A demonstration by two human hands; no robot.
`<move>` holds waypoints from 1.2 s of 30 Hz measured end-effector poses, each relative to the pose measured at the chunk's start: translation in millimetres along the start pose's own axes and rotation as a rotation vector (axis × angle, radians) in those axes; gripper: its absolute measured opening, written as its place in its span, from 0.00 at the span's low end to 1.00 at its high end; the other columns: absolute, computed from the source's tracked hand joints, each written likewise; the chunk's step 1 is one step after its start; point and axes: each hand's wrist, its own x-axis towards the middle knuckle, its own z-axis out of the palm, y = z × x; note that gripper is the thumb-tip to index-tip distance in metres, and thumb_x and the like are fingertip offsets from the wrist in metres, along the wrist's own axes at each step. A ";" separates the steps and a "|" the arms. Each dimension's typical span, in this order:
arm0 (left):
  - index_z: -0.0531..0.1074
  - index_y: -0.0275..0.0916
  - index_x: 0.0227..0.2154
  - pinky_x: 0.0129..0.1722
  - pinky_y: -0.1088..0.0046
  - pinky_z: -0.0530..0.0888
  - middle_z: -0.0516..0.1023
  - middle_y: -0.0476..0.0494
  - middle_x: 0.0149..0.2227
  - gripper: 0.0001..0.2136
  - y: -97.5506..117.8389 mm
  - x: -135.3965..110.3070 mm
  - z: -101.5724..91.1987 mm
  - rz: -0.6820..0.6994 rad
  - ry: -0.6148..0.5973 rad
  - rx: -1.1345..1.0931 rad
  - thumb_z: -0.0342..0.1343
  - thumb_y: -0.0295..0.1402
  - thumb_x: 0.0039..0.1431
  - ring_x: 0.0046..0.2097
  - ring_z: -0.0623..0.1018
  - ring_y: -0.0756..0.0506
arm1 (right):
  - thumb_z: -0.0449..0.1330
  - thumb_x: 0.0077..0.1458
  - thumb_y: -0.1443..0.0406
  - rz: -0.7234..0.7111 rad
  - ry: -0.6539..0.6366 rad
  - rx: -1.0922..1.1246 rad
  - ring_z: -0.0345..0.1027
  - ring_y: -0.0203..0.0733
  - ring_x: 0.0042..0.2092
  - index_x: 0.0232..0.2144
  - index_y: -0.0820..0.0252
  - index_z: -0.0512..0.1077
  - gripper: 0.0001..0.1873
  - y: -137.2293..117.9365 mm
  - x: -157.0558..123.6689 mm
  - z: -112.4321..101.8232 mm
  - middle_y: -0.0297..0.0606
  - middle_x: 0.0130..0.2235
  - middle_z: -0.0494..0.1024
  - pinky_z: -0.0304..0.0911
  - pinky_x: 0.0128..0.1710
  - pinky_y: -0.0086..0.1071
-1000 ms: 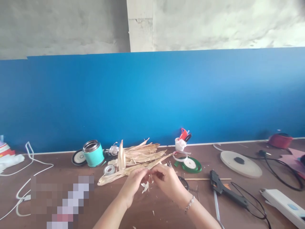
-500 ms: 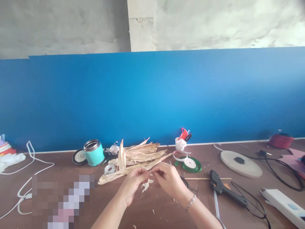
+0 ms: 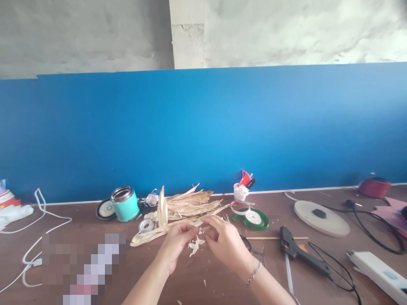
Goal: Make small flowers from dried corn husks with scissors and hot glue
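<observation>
Tabletop point(image 3: 138, 262): blue marking point(image 3: 390, 275) illegible | left hand point(image 3: 178, 242): grip unclear | right hand point(image 3: 226, 240): spread | scraps point(image 3: 197, 243) between

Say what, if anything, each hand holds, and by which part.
It cannot be told: the left hand and right hand are near pale scraps, but any hold is unclear.

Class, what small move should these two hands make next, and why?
Perhaps bring the bare right hand in to meet the bare left hand: the two stand slightly apart, and pale, thin, jagged scraps show between them. Whether either hand grips one is unclear.
</observation>
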 end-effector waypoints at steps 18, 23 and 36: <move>0.71 0.36 0.23 0.33 0.72 0.65 0.74 0.48 0.25 0.12 0.0 -0.2 -3.9 0.054 0.003 0.327 0.58 0.41 0.48 0.29 0.71 0.47 | 0.52 0.45 0.77 -0.086 -0.067 -0.045 0.69 0.44 0.46 0.47 0.56 0.70 0.26 -3.7 -5.0 4.1 0.41 0.49 0.74 0.62 0.43 0.32; 0.72 0.36 0.23 0.30 0.72 0.65 0.74 0.48 0.24 0.11 -2.4 -0.5 -2.9 0.138 -0.002 0.410 0.54 0.39 0.51 0.28 0.71 0.47 | 0.51 0.49 0.77 -0.097 -0.094 -0.082 0.70 0.41 0.37 0.34 0.57 0.75 0.16 -4.1 -5.2 8.2 0.39 0.34 0.77 0.61 0.36 0.29; 0.74 0.36 0.28 0.36 0.70 0.67 0.75 0.47 0.27 0.08 14.8 -7.0 -2.6 0.132 -0.023 0.434 0.54 0.36 0.51 0.33 0.73 0.46 | 0.56 0.48 0.74 0.084 -0.092 0.269 0.70 0.38 0.31 0.29 0.58 0.78 0.12 2.6 4.7 -2.2 0.36 0.29 0.79 0.63 0.31 0.27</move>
